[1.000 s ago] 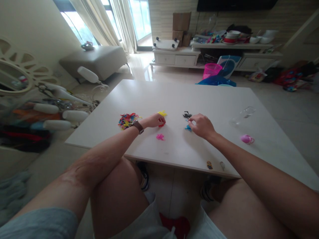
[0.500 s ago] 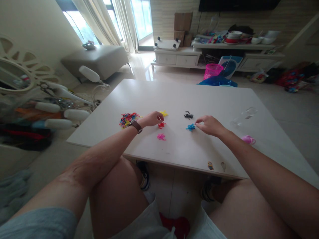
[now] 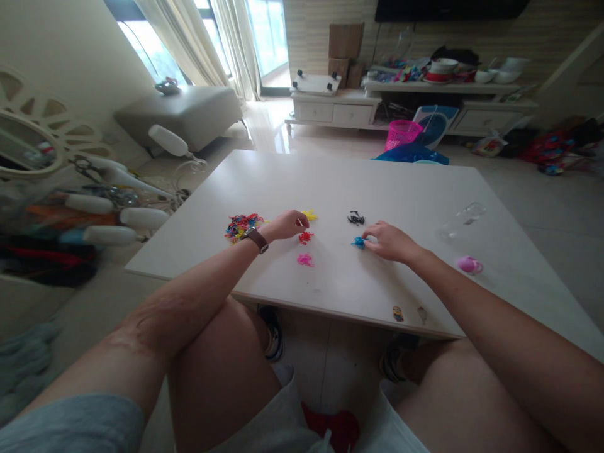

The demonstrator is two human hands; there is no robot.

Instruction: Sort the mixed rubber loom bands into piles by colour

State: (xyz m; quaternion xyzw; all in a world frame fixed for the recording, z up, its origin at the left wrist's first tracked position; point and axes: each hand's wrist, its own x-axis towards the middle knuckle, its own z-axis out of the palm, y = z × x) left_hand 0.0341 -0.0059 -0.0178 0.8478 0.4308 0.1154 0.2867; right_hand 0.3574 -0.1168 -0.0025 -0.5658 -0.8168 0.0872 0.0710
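Note:
My left hand (image 3: 291, 224), with a brown-strapped watch (image 3: 256, 239) on its wrist, hovers over the small red pile (image 3: 306, 237), fingertips pinched together. Whatever they may hold is too small to see. A yellow pile (image 3: 310, 215) lies just behind it, and a pink pile (image 3: 305, 259) lies nearer me. Left of that wrist is a larger mixed-colour heap (image 3: 241, 225) of little band-like pieces. My right hand (image 3: 387, 240) has its thumb and fingers closed at the right edge of the blue pile (image 3: 358, 241). Behind the blue pieces sits a black pile (image 3: 357, 218).
On the white table (image 3: 401, 189) a clear plastic bottle (image 3: 465, 220) lies at right, with a purple-pink object (image 3: 469, 265) nearer. A small yellow cartoon figure (image 3: 398, 313) and a clip-like piece (image 3: 422, 314) lie by the front edge. White lamp-like arms (image 3: 144, 218) stand left.
My right hand has moved slightly left, its fingertips coming onto the blue pile. My left hand has stayed almost in place.

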